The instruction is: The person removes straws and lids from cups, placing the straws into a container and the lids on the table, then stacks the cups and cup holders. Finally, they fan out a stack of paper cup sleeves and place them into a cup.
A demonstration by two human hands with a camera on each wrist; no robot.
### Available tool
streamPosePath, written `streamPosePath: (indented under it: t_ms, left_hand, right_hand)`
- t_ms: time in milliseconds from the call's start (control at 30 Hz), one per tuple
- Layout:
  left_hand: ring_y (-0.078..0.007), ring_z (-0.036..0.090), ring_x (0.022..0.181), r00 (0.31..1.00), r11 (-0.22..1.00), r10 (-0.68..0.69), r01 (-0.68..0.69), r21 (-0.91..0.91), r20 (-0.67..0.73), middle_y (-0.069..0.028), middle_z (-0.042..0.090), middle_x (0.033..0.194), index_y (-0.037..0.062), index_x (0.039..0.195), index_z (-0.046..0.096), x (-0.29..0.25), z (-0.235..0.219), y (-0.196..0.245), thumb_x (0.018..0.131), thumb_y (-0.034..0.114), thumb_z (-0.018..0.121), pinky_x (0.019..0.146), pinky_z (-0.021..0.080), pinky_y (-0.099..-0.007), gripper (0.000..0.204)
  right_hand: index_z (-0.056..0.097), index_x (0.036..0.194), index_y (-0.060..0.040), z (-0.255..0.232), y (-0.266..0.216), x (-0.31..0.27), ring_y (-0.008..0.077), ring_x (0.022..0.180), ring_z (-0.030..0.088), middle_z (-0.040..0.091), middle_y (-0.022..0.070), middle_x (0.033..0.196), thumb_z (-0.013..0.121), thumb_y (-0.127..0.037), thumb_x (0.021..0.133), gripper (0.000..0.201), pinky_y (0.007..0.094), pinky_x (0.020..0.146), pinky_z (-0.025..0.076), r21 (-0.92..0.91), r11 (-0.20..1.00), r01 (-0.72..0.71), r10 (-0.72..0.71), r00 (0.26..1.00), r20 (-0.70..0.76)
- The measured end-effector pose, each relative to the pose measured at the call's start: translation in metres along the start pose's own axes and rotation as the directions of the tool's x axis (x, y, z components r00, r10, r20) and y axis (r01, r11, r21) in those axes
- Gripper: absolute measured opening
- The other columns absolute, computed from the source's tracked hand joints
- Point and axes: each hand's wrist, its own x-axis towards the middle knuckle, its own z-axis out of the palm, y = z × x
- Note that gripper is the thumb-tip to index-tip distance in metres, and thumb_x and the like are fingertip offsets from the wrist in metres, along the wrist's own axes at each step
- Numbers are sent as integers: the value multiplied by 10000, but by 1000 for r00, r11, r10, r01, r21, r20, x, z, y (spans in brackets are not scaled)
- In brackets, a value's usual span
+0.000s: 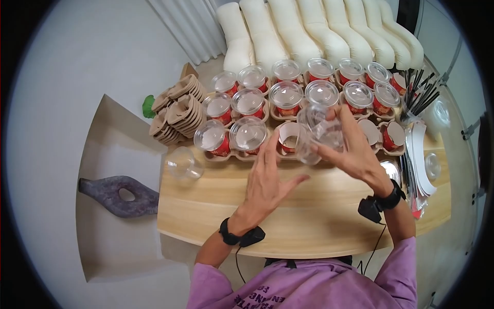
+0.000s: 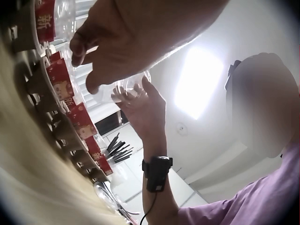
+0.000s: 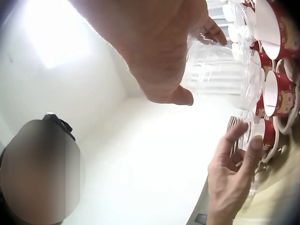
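Observation:
My right hand (image 1: 357, 152) grips a clear plastic cup (image 1: 327, 135) between thumb and fingers, above the front row of cup carriers. The cup is tilted, and in the right wrist view its wide rim (image 3: 255, 86) faces the carriers. My left hand (image 1: 265, 180) is held over the near edge of the front carrier, fingers straight and thumb spread, holding nothing. Just beyond its fingertips stands a red paper sleeve (image 1: 287, 149) with a white inside. Left of it, clear cups (image 1: 248, 135) sit in red sleeves. To the right, more sleeves (image 1: 393, 136) show their white insides.
Moulded cardboard carriers with sleeved cups (image 1: 286, 95) fill the table's back. Stacked carriers (image 1: 177, 110) stand at left, near a loose clear cup (image 1: 184, 164). At right are black straws (image 1: 422, 95) and white curved paper pieces (image 1: 421, 159). A cream cushioned seat (image 1: 303, 33) stands behind.

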Motion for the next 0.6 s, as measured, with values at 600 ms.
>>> streamPosePath:
  t_ms: [600]
  left_hand:
    - [-307, 544, 1214, 928, 825, 208, 3, -564, 309, -199, 491, 1351, 107, 1572, -45, -3, 42, 43, 762, 27, 767, 1034, 451, -430, 1149]
  right_hand:
    - [549, 1185, -21, -52, 51, -72, 234, 1126, 641, 651, 145, 1184, 512, -352, 1028, 368, 376, 810, 593, 712, 656, -251, 266, 959, 93]
